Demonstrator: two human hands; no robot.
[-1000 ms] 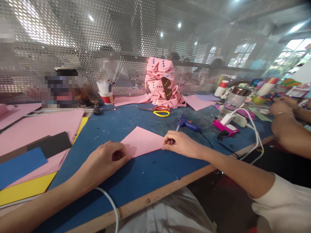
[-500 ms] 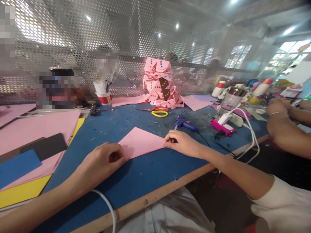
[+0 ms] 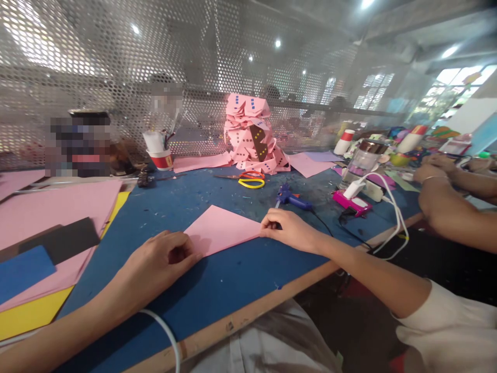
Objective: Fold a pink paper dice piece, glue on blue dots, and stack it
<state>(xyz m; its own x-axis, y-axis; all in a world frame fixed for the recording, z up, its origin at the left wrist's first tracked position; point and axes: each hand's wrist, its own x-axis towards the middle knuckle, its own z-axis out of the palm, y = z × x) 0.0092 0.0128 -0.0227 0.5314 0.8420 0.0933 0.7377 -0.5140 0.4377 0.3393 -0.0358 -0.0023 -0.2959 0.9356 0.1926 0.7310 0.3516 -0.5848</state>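
Pink paper (image 3: 221,233), folded so that it shows a roughly triangular face, lies flat on the blue tabletop (image 3: 233,282), on the worker's side of the scissors (image 3: 251,180). Its long axis runs from left to right along the straight near edge, the right end slanting a little farther from the worker, while the peak points away, toward a spot just left of the scissors' handles. I see the right hand (image 3: 289,228) with thumb and fingertips pinching the right-hand corner, nearer than the scissors and a bit to their right. The left hand (image 3: 165,254) curls over the left end, nearer and well to the left of the scissors, its thumb along the edge; whether it pinches or merely presses down, I cannot tell. A blue glue gun (image 3: 295,198) rests to the right of the scissors, slightly nearer the worker. Behind the scissors stands a tower of folded pink paper (image 3: 248,137), and farther left of them a red-and-white cup (image 3: 160,159).
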